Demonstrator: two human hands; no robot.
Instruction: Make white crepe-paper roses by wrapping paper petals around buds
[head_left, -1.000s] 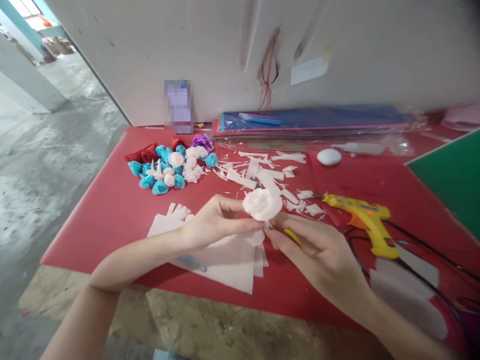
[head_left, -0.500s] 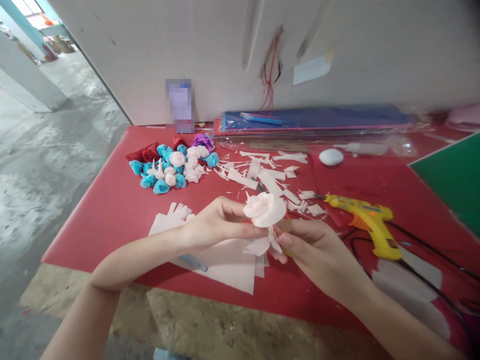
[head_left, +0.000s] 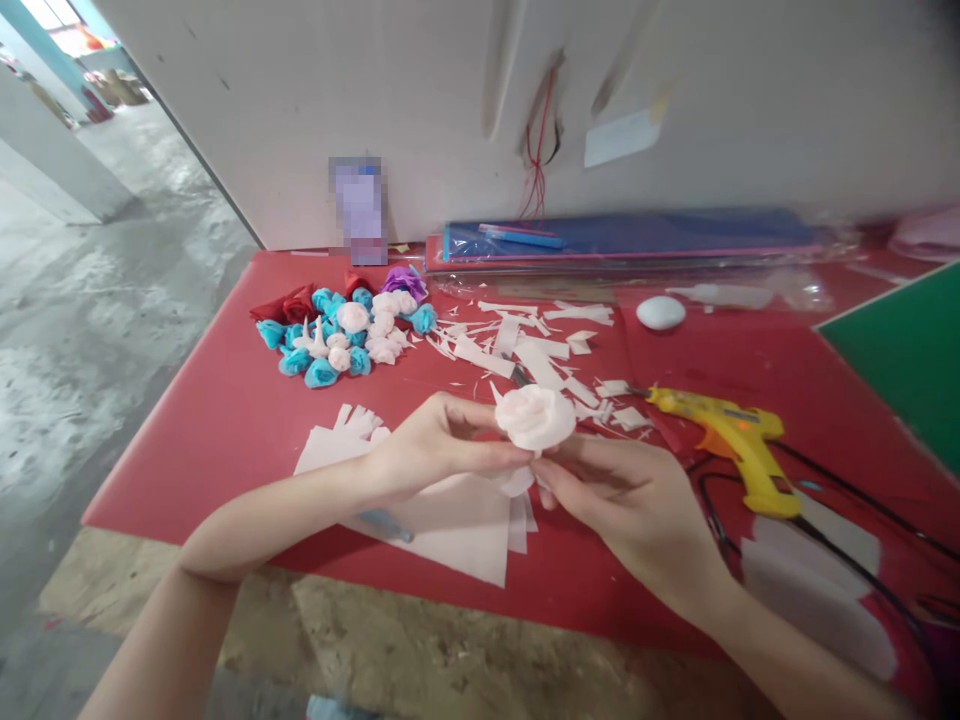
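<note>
A white paper flower is held up over the near part of the table, its layered petals facing up. My left hand pinches it from the left, fingers closed just under the bloom. From the right, the fingers of my right hand close on its base, which they mostly cover. Below the hands lie sheets of white paper with a blue pen-like tool on them. White paper scraps are strewn just beyond the flower.
A yellow glue gun with a black cord lies at right. Blue, white, red and purple paper flowers cluster at left. Behind are a white egg-shaped object and plastic-wrapped blue sheets. A green board stands far right.
My right hand has moved in and up under the bloom, and its fingers now cover the flower's base. The bloom has tilted and shifted slightly right. My left hand has barely moved.
</note>
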